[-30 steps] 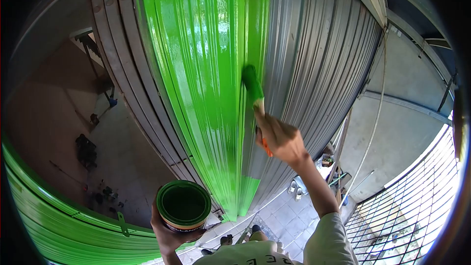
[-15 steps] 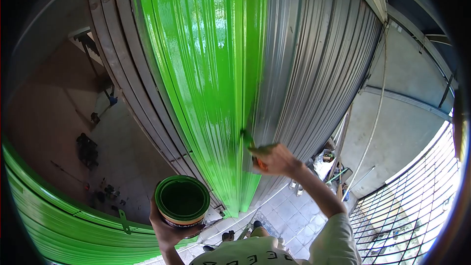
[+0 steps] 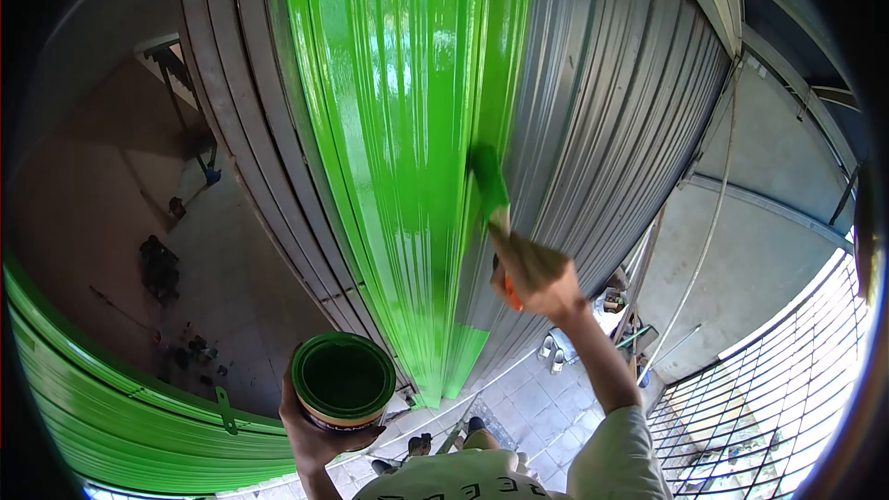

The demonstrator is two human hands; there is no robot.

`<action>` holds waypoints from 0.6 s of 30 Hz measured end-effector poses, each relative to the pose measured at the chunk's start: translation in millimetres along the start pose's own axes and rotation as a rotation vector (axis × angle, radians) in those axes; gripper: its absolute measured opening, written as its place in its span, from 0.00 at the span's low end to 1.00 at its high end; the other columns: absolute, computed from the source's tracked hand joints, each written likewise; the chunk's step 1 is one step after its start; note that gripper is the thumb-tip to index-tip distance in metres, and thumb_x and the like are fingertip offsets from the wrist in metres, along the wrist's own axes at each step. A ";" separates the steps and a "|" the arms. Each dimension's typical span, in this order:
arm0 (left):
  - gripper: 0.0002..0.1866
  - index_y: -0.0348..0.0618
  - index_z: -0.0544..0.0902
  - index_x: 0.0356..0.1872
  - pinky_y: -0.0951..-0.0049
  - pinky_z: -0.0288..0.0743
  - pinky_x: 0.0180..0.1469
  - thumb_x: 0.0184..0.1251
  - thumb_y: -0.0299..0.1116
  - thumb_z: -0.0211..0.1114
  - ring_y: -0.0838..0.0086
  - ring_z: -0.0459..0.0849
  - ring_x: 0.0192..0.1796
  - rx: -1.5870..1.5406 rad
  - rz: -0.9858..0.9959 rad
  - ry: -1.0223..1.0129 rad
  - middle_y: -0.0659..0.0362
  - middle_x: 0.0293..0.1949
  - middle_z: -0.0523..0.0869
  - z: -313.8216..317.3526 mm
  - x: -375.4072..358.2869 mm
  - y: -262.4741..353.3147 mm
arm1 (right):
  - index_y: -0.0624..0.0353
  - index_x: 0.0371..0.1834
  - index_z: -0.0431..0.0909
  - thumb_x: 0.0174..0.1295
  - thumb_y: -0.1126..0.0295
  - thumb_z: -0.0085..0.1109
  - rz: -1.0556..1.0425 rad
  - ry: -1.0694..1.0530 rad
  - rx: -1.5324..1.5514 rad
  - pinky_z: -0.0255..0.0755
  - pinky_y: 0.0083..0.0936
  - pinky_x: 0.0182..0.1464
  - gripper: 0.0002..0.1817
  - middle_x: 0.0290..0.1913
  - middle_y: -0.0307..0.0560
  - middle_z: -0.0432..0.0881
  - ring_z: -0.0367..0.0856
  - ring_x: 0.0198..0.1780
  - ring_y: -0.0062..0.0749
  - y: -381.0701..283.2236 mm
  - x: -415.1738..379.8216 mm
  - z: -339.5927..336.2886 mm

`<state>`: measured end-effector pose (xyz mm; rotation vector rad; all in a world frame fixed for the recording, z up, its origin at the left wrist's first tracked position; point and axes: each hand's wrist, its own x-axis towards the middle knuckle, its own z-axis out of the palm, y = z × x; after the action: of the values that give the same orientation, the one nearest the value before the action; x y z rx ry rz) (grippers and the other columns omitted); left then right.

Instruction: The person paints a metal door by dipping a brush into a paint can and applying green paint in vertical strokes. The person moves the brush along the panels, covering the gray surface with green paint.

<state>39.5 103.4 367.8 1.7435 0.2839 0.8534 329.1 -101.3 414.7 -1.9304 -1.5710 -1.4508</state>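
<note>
My left hand (image 3: 307,437) is wrapped round an upright paint can (image 3: 341,424) with green paint on its rim and dark green inside. In my right hand (image 3: 544,276) is a paintbrush with an orange part at the handle. Its green-coated bristles (image 3: 491,181) lie against a narrow strip of the corrugated metal shutter, at the border of the wet green section (image 3: 389,139) and the bare grey section (image 3: 630,74). Below the brush, part of that strip shows grey, with a green patch (image 3: 466,352) near the bottom.
Grey metal slats (image 3: 250,83) edge a dark room on the left, where several items lie on the floor. Another green shutter panel (image 3: 130,435) curves at lower left. A tiled floor (image 3: 532,407) is below. At right are a hanging cord (image 3: 708,241) and a metal grille (image 3: 769,380).
My right hand has moved the brush up along the strip, and the bristles now sit higher on the shutter. My left hand keeps the can in nearly the same place. The view has shifted slightly.
</note>
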 end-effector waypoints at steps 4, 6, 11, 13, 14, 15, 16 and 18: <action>0.54 0.34 0.71 0.60 0.63 0.81 0.57 0.19 0.37 0.86 0.64 0.86 0.51 -0.014 -0.027 0.013 0.52 0.49 0.84 1.3 -1.1 0.8 | 0.65 0.53 0.77 0.56 0.75 0.59 0.120 -0.132 0.128 0.72 0.18 0.13 0.19 0.23 0.40 0.80 0.73 0.15 0.21 -39.4 -65.7 32.1; 0.54 0.34 0.71 0.59 0.64 0.81 0.56 0.19 0.37 0.86 0.64 0.86 0.51 -0.031 -0.046 0.018 0.52 0.49 0.84 2.5 -1.2 1.4 | 0.64 0.51 0.77 0.56 0.71 0.60 0.147 -0.187 0.210 0.73 0.20 0.14 0.18 0.22 0.39 0.79 0.73 0.15 0.21 -56.8 -97.7 47.7; 0.54 0.34 0.71 0.59 0.65 0.81 0.55 0.19 0.38 0.87 0.65 0.86 0.50 -0.014 -0.016 -0.005 0.52 0.49 0.84 0.8 -1.0 3.1 | 0.60 0.49 0.79 0.57 0.65 0.63 0.184 -0.499 0.443 0.73 0.24 0.17 0.18 0.19 0.38 0.76 0.74 0.16 0.22 -68.6 -152.3 68.7; 0.54 0.34 0.71 0.59 0.65 0.81 0.55 0.20 0.39 0.87 0.65 0.86 0.50 -0.016 0.002 -0.009 0.52 0.49 0.84 -0.1 1.0 1.0 | 0.58 0.48 0.80 0.57 0.65 0.63 0.227 -0.564 0.428 0.73 0.25 0.18 0.17 0.19 0.37 0.75 0.74 0.17 0.23 -62.6 -154.1 70.8; 0.54 0.34 0.71 0.59 0.65 0.81 0.55 0.20 0.39 0.87 0.65 0.86 0.50 -0.005 0.005 -0.011 0.52 0.49 0.84 -0.4 0.8 -0.7 | 0.58 0.48 0.80 0.56 0.66 0.63 0.231 -0.537 0.411 0.73 0.25 0.18 0.16 0.18 0.36 0.75 0.74 0.17 0.23 -53.2 -138.1 65.8; 0.54 0.34 0.71 0.59 0.65 0.81 0.55 0.20 0.39 0.87 0.65 0.86 0.50 0.007 0.005 -0.015 0.52 0.49 0.84 -0.9 -0.9 -0.9 | 0.58 0.48 0.80 0.56 0.67 0.62 0.201 -0.496 0.392 0.73 0.24 0.18 0.16 0.18 0.36 0.75 0.74 0.16 0.22 -43.0 -120.9 58.7; 0.54 0.34 0.72 0.59 0.65 0.81 0.55 0.20 0.39 0.87 0.65 0.86 0.50 0.014 0.002 -0.021 0.52 0.49 0.84 -0.2 -1.2 1.0 | 0.58 0.47 0.80 0.56 0.67 0.61 0.170 -0.454 0.373 0.73 0.24 0.17 0.15 0.18 0.36 0.74 0.73 0.16 0.21 -33.5 -98.1 47.7; 0.54 0.34 0.72 0.59 0.64 0.81 0.55 0.20 0.39 0.87 0.64 0.86 0.50 0.024 0.005 -0.026 0.52 0.49 0.84 3.9 1.4 4.6 | 0.60 0.48 0.80 0.54 0.72 0.60 0.076 -0.286 0.284 0.74 0.21 0.18 0.17 0.19 0.36 0.77 0.74 0.16 0.22 -19.6 -52.9 20.8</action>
<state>42.1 99.8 372.1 1.7771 0.2735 0.8333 327.7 -110.1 355.3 -2.0638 -1.6917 -0.8936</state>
